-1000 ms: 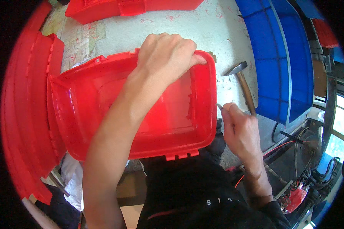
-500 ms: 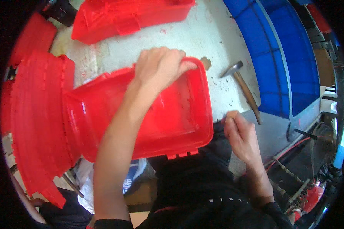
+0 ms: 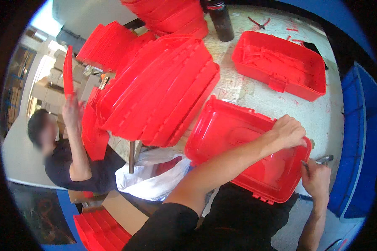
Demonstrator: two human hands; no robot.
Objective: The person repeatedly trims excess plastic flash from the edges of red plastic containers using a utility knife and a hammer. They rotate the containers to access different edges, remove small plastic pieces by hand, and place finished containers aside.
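A red plastic tray-like shell (image 3: 238, 138) with small tabs along its edges lies tilted, open side up, at the table's near edge, by my lap. My left hand (image 3: 288, 131) is closed over its far right rim, the arm reaching across the shell. At its right end my right hand (image 3: 316, 180) is closed around a small dark pointed tool (image 3: 305, 166), whose tip touches or nearly touches the rim; its kind I cannot make out. Just behind that hand shows a hammer's metal head (image 3: 325, 159), its handle hidden.
Nested red shells (image 3: 159, 92) stand at the left. A red box (image 3: 280, 65) holding red scraps, a dark cylinder (image 3: 220, 21) and pliers (image 3: 259, 23) are farther back. Blue crates (image 3: 356, 138) line the right. A co-worker (image 3: 79, 163) at the left holds up a red piece.
The view has swung left, bringing the co-worker and more stacks into sight. My right hand has come up against the shell's right end; my left hand keeps its hold on the rim.
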